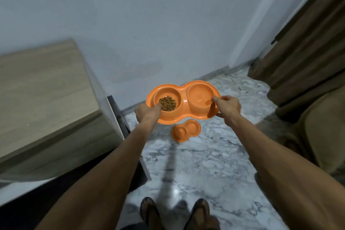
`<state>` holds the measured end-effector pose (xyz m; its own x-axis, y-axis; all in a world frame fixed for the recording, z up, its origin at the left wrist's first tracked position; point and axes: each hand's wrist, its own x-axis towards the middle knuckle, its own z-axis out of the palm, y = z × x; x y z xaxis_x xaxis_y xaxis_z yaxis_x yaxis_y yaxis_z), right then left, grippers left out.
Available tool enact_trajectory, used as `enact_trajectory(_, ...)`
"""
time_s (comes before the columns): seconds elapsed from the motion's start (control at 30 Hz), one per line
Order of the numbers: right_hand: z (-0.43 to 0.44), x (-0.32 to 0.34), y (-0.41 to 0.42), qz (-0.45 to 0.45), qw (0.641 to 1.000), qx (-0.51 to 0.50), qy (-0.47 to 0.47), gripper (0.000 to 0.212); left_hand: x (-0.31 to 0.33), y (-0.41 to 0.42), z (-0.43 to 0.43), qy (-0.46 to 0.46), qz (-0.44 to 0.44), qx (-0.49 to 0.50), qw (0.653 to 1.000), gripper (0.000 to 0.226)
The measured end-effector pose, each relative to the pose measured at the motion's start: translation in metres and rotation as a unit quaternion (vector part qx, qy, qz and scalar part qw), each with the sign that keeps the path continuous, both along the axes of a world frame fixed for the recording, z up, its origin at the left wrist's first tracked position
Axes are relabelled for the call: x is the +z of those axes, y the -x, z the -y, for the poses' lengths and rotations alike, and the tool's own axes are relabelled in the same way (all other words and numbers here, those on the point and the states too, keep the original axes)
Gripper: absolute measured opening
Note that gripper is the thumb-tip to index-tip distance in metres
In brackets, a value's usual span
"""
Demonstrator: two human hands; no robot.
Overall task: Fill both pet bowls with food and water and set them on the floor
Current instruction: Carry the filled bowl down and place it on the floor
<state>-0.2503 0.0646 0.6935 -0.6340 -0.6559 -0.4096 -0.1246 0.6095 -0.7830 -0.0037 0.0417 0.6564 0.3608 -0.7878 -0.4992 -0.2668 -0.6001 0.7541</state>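
Left hand (143, 113) and right hand (226, 106), each gripping one end of the orange double bowl (183, 105). I held it from both ends because both of its wells were loaded, and a grip on one end only would probably have tipped it. My left thumb lay over the rim toward the food well, and the fingers appeared to pass underneath, out of view. My right thumb pressed the rim beside the other well, with the fingers curled beneath the edge.

The bowl sat close to level in the air, well above the floor (205, 164). The left well held a small heap of kibble (168, 103). The right well showed a faint glint that I took for water (200, 97), though it was too clear for me to be sure. I judged that the level carry served the liquid, since any tilt would have sent it over the low divider into the food.

A second double bowl (186, 130) of the same colour rested on the marble floor directly below, near the wall (149, 24). Whether it was filled I could not tell. I judged that the held bowl belonged beside it, so the remaining step was a slow, flat descent.

A wooden cabinet (46, 89) stood to the left and a brown curtain (308, 52) hung to the right. My sandals (149, 209) showed at the lower edge.
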Motion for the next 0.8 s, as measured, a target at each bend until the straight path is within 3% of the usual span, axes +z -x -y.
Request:
enact_trajectory(0.13, 0.046, -0.081, 0.006, 0.021, 0.999, 0.031, -0.018, 0.053, -0.069, 0.009, 0.023, -0.003, 0.014, 0.038, 0.999, 0.052)
enact_trajectory(0.27, 0.091, -0.189, 0.006, 0.048, 0.995, 0.066, -0.055, 0.064, -0.159, 0.012, 0.052, -0.014, 0.023, 0.097, 0.995, 0.026)
enact_trajectory(0.4, 0.129, -0.306, 0.003, 0.054, 0.992, 0.092, -0.071, 0.073, -0.268, 0.013, 0.079, -0.043, 0.046, 0.133, 0.989, 0.017)
enact_trajectory(0.67, 0.165, -0.531, -0.020, 0.058, 0.981, 0.162, -0.094, 0.078, -0.485, -0.013, 0.097, -0.092, 0.081, 0.216, 0.969, 0.050)
enact_trajectory(0.8, 0.173, -0.618, -0.029, 0.045, 0.970, 0.213, -0.112, 0.066, -0.586, -0.033, 0.097, -0.110, 0.079, 0.247, 0.959, 0.080)
